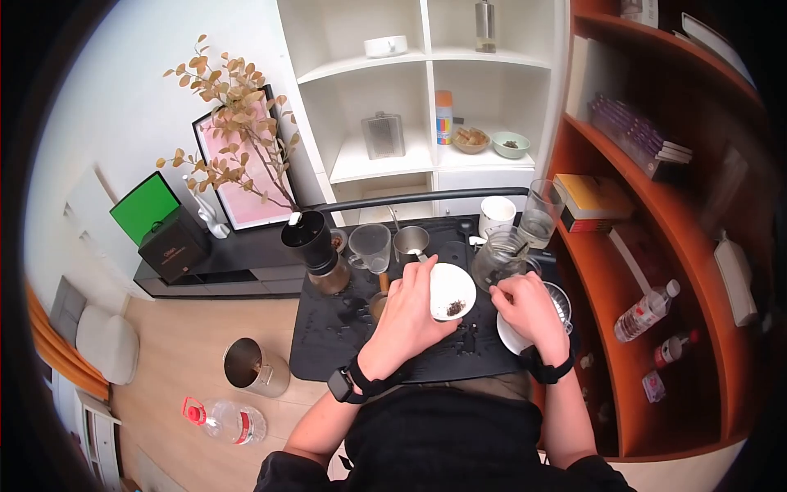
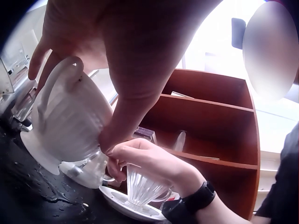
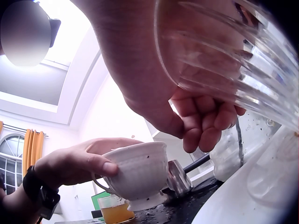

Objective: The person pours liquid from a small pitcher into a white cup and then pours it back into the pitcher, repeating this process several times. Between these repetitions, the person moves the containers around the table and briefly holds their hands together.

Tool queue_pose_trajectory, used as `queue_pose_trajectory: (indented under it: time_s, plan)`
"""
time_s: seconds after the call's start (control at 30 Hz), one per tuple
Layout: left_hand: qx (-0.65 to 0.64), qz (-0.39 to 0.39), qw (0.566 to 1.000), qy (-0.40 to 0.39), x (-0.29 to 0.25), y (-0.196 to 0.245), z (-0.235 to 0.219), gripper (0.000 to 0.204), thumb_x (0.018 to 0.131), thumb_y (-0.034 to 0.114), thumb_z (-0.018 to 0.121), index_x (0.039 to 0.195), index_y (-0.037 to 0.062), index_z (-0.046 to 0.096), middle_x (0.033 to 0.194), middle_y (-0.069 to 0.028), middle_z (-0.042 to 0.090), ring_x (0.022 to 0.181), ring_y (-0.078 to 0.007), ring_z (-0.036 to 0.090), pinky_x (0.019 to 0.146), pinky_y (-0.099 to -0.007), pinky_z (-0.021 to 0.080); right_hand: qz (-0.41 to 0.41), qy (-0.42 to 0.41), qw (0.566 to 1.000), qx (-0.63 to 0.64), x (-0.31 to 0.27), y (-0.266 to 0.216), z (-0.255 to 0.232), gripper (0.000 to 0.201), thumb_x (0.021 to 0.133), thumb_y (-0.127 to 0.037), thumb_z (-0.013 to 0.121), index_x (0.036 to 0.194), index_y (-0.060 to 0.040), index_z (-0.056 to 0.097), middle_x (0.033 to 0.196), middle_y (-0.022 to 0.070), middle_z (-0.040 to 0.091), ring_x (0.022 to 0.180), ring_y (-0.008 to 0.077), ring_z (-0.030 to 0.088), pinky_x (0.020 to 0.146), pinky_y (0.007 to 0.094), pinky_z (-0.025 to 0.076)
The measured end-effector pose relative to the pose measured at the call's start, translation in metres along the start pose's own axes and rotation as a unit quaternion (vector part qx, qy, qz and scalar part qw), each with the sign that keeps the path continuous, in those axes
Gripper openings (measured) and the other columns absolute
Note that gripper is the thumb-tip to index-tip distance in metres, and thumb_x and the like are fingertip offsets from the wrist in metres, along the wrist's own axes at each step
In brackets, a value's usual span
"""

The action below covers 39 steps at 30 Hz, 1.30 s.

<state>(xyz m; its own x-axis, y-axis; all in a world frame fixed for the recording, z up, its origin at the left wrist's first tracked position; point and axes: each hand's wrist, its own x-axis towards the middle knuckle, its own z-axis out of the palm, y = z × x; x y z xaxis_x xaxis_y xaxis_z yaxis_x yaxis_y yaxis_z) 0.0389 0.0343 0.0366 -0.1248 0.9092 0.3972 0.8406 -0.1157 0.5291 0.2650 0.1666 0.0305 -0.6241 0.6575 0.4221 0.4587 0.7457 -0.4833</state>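
Observation:
My left hand grips a white teacup by its rim and side, tilted so its inside shows in the head view. Small dark dry bits lie inside it. In the left wrist view the cup's handle and foot stand out, close over the black tray. To the right of the cup, my right hand hovers with curled fingers and nothing visible between them. Beneath and beside it, a ribbed clear glass cup stands on a white saucer. A glass jar is just beyond its fingertips.
The wet black tray also bears a white mug, a tall glass, a glass pitcher, a metal cup, a glass of amber liquid and a black-topped container. Brown shelves stand close at right.

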Motion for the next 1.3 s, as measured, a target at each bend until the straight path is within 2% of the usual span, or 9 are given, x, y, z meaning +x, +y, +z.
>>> queue_pose_trajectory:
  time_s: [0.2,0.53,0.73,1.0,1.23,1.3]
  plan:
    - [0.007,0.042,0.998,0.04,-0.001,-0.01,0.012,0.113,0.077,0.025,0.105,0.168,-0.0051,0.044,0.152,-0.0266,0.058,0.136,-0.0504,0.065,0.117,-0.0559,0.054,0.001,-0.001,1.0,0.003,0.0,-0.002,-0.001,0.035,0.106,-0.02,0.072,0.082,0.0059,0.076,0.083,0.0263,0.075,0.083,0.0461,0.071,0.092,0.0509,0.053]
    - [0.017,0.013,0.999,0.037,-0.006,-0.016,0.016,0.115,0.076,0.028,0.107,0.167,-0.0058,0.045,0.152,-0.0251,0.059,0.137,-0.0463,0.065,0.117,-0.053,0.051,0.005,-0.009,1.0,-0.002,0.0,0.001,0.0,0.036,0.106,-0.021,0.071,0.082,0.0056,0.076,0.083,0.0261,0.075,0.084,0.046,0.071,0.093,0.05,0.052]
    - [0.046,0.025,0.997,0.053,-0.011,-0.019,0.014,0.121,0.073,0.034,0.109,0.167,-0.0065,0.045,0.148,-0.0245,0.062,0.136,-0.044,0.066,0.117,-0.0537,0.05,0.009,-0.005,1.0,-0.002,-0.001,-0.001,0.0,0.036,0.106,-0.021,0.072,0.082,0.0053,0.076,0.082,0.0257,0.074,0.083,0.0457,0.07,0.092,0.0499,0.052]
    - [0.088,-0.005,0.994,0.061,-0.014,-0.015,0.014,0.121,0.074,0.048,0.108,0.164,-0.0091,0.05,0.139,-0.0215,0.067,0.133,-0.04,0.066,0.114,-0.0504,0.048,0.006,-0.005,1.0,0.001,-0.001,-0.001,0.0,0.035,0.105,-0.021,0.072,0.082,0.0052,0.077,0.083,0.0264,0.075,0.083,0.046,0.07,0.089,0.0507,0.051]
    - [0.085,0.013,0.994,0.065,-0.019,-0.017,0.016,0.128,0.073,0.053,0.108,0.167,-0.0098,0.047,0.143,-0.0229,0.066,0.135,-0.0414,0.065,0.115,-0.0528,0.048,0.001,0.002,1.0,0.013,-0.001,0.002,0.001,0.035,0.105,-0.021,0.073,0.083,0.0049,0.078,0.084,0.0266,0.075,0.083,0.0465,0.071,0.088,0.0517,0.051]
    - [0.086,0.026,0.994,0.067,-0.024,-0.019,0.011,0.134,0.069,0.051,0.11,0.168,-0.0112,0.045,0.145,-0.0234,0.063,0.139,-0.0416,0.06,0.117,-0.053,0.047,-0.007,0.006,1.0,0.0,-0.002,-0.001,-0.001,0.035,0.105,-0.022,0.073,0.082,0.0044,0.078,0.083,0.0266,0.075,0.082,0.0465,0.071,0.088,0.0521,0.051]
